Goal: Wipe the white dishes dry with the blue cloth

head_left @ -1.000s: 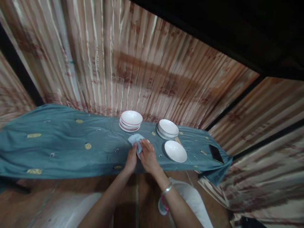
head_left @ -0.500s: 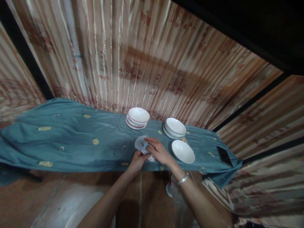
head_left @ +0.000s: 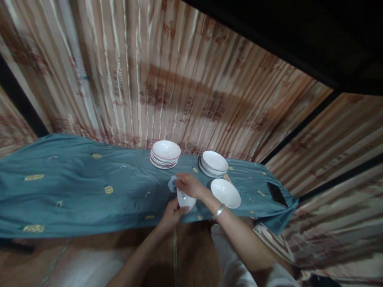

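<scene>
My left hand (head_left: pixel 172 214) grips the lower edge of a small white bowl (head_left: pixel 186 200), tilted on its side, with a dark mark on its surface. Its far part is hidden behind my right hand (head_left: pixel 189 184). Pinched in my right hand is a light blue cloth (head_left: pixel 172 184), pressed against the upper rim of the bowl. Both hands are held over the front edge of the table. Just right of them lies a wide white bowl (head_left: pixel 225 193).
Stacked red-rimmed white bowls (head_left: pixel 165 154) stand at the back of the teal tablecloth (head_left: pixel 80 191). A second stack of white dishes (head_left: pixel 213 163) is to their right. A black phone (head_left: pixel 277 194) lies at the right end. Striped curtains (head_left: pixel 167 79) hang behind.
The small bowl has been turned so its white side shows more. My right hand has shifted the cloth up to its upper edge. The camera view has moved slightly right.
</scene>
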`<state>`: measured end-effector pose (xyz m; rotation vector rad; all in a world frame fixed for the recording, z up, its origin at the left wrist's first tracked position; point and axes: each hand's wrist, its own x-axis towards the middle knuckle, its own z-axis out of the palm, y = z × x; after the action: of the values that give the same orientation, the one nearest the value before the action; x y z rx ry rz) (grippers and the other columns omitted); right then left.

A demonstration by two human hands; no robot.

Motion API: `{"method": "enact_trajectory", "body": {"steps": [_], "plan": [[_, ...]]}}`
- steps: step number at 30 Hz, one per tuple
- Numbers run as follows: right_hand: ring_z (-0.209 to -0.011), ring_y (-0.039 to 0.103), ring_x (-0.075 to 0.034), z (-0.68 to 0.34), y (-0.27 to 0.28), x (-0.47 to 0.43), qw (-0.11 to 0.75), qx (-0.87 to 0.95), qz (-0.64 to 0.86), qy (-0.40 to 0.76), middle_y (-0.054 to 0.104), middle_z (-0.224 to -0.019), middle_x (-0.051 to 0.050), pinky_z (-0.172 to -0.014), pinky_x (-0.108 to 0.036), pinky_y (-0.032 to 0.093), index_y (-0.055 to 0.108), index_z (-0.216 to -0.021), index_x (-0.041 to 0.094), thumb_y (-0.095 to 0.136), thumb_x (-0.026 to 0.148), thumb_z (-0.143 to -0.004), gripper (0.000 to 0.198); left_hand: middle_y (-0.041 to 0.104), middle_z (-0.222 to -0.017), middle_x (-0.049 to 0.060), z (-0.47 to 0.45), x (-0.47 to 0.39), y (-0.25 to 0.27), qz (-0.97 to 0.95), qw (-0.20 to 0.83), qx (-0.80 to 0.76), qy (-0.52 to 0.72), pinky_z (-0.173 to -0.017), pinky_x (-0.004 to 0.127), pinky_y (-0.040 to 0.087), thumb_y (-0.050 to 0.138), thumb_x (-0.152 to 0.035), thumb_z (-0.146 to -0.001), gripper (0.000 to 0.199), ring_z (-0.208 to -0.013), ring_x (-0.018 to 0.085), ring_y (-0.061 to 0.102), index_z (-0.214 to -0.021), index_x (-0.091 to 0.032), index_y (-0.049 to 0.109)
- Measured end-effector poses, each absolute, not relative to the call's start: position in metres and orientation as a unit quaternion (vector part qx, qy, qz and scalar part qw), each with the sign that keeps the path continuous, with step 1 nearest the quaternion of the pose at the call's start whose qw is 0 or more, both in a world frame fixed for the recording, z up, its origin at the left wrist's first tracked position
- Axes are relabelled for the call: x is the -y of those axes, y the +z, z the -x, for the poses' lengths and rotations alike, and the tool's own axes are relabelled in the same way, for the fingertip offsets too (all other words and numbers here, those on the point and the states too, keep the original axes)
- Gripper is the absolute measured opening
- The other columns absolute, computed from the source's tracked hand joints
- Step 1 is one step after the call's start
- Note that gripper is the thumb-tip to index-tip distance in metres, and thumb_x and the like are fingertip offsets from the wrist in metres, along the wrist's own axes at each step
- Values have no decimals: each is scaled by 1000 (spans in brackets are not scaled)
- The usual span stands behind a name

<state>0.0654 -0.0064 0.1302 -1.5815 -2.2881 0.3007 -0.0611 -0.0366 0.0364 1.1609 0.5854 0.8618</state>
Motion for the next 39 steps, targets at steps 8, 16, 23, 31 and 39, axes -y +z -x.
{"method": "enact_trajectory", "body": {"steps": [8, 16, 23, 31, 39], "plan": [[-54, 44, -11, -105, 88, -24, 383, 521, 619, 446, 50, -54, 6, -54, -23, 34, 52, -62, 20, 60, 38, -79, 26, 73, -86, 6, 65, 41, 48, -504, 726, -278, 376, -81, 33, 45, 75, -31, -58, 37, -81, 22, 62, -90, -12, 69], [-55, 51, -13, -110, 39, 2, 541, 333, 593, 495, 60, -59, 4, -56, -26, 39, 59, -70, 18, 64, 47, -70, 30, 74, -85, 7, 69, 42, 48, -460, 738, -307, 388, -82, 34, 48, 79, -28, -57, 35, -82, 23, 65, -87, -13, 71], [-73, 61, -17, -89, 15, 30, 660, 257, 580, 402, 70, -75, -1, -68, -28, 47, 63, -76, 18, 64, 54, -67, 37, 75, -86, 8, 69, 42, 54, -326, 795, -301, 414, -85, 40, 50, 87, -25, -46, 55, -86, 25, 68, -97, -13, 71], [-76, 60, -19, -58, 0, 55, 667, 263, 631, 294, 66, -76, -3, -72, -33, 49, 62, -80, 18, 51, 71, -73, 54, 76, -87, 9, 68, 36, 61, -265, 806, -293, 440, -89, 41, 51, 90, -22, -42, 65, -88, 26, 70, -103, -13, 69], [-89, 62, -22, -39, 0, 77, 611, 318, 677, 259, 69, -91, -8, -82, -34, 49, 62, -97, 18, 39, 63, -86, 52, 76, -86, 8, 71, 31, 57, -256, 804, -275, 460, -91, 43, 51, 87, -20, -48, 59, -93, 28, 69, -104, -15, 69]]}}
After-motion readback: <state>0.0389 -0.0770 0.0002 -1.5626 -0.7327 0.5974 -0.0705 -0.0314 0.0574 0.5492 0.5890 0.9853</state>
